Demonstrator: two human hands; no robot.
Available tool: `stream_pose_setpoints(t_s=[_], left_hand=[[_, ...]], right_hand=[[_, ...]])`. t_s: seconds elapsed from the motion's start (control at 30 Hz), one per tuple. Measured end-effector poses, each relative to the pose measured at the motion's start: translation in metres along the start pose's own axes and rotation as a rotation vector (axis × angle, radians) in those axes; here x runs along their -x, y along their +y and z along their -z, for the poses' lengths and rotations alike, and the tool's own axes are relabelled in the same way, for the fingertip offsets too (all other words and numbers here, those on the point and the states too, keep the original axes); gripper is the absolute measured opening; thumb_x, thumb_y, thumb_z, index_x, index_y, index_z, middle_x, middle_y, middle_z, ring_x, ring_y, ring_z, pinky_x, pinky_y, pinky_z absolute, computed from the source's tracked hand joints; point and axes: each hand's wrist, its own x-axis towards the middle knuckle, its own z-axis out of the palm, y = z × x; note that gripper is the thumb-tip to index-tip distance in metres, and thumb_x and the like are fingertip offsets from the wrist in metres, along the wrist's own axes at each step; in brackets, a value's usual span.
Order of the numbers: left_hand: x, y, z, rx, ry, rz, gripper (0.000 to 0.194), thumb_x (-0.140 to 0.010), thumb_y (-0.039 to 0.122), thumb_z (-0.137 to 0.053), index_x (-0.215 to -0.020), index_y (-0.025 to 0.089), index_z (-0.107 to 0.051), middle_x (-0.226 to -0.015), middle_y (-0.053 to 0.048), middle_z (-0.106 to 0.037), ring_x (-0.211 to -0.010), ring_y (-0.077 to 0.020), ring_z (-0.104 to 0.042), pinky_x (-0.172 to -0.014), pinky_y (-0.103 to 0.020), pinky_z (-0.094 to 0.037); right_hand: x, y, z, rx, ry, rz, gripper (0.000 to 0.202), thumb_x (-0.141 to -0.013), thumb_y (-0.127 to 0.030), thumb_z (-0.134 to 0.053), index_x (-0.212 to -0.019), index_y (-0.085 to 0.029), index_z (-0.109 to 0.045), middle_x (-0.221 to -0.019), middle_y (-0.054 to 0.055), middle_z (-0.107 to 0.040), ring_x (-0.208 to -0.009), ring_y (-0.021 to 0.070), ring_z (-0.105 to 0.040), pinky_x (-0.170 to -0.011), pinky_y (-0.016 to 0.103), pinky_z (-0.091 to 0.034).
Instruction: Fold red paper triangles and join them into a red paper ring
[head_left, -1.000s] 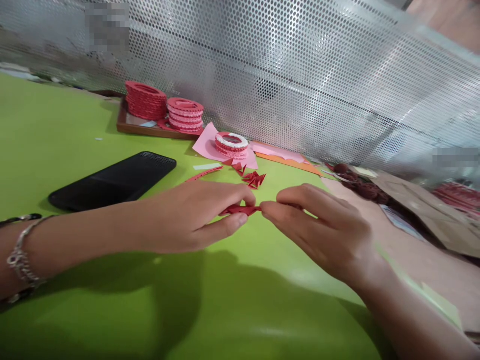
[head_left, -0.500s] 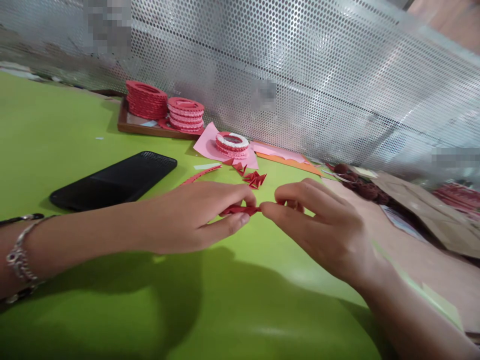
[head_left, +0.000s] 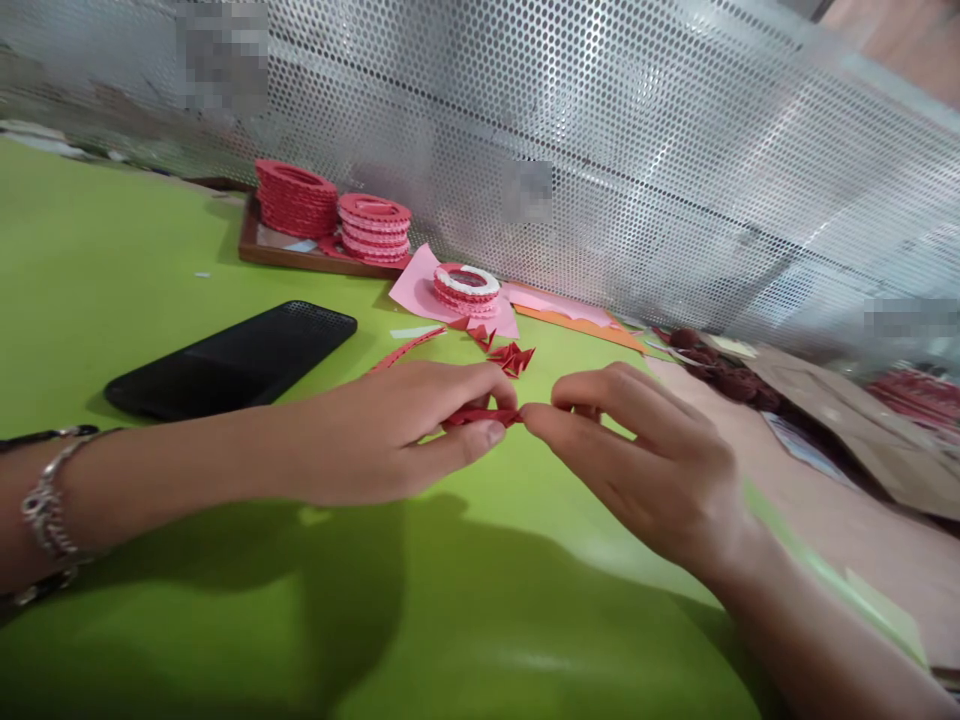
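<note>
A small folded strip of red paper is pinched between the thumb and fingers of my left hand. My right hand has its thumb tip against the right end of that strip, its fingers curled; part of its grip is hidden. Just beyond my hands several small folded red paper pieces lie on the green table. A curved red strip rests behind my left hand. Farther back, a small stack of red, pink and white rings sits on pink paper.
At the left lies a black phone. A brown tray holds stacks of red and pink rings. Orange paper is at the back, brown paper and dark red balls to the right. A perforated metal panel stands behind.
The fingers of my right hand have shifted slightly; a red bit that showed between them is now hidden. My left hand still holds the red strip.
</note>
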Motion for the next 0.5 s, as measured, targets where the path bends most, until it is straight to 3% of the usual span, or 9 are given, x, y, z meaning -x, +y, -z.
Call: stream_pose_setpoints(t_s=[0.33,0.5], left_hand=[[-0.0003,0.0008,0.0013,0.009,-0.023,-0.003,0.022,-0.091,0.029,-0.032,-0.099,0.021,-0.051,-0.07,0.001,-0.056,-0.059,-0.013,-0.049,-0.052,-0.024,-0.035],[-0.0006,0.0018,0.0019,0.015,-0.019,-0.004,0.022,-0.09,0.029,-0.032,-0.098,0.02,-0.051,-0.068,0.001,-0.054,-0.057,-0.0129,-0.048,-0.049,-0.024,-0.033]], right_hand=[[-0.0004,0.001,-0.0002,-0.027,-0.008,-0.051,0.017,-0.087,-0.014,-0.049,-0.075,-0.015,-0.061,-0.068,0.002,-0.058,-0.062,0.0103,-0.055,-0.054,0.022,-0.043],[-0.001,0.0011,-0.0006,0.011,-0.009,-0.039,0.017,-0.084,-0.007,-0.049,-0.076,-0.015,-0.062,-0.071,0.003,-0.059,-0.066,0.011,-0.056,-0.057,0.022,-0.045]])
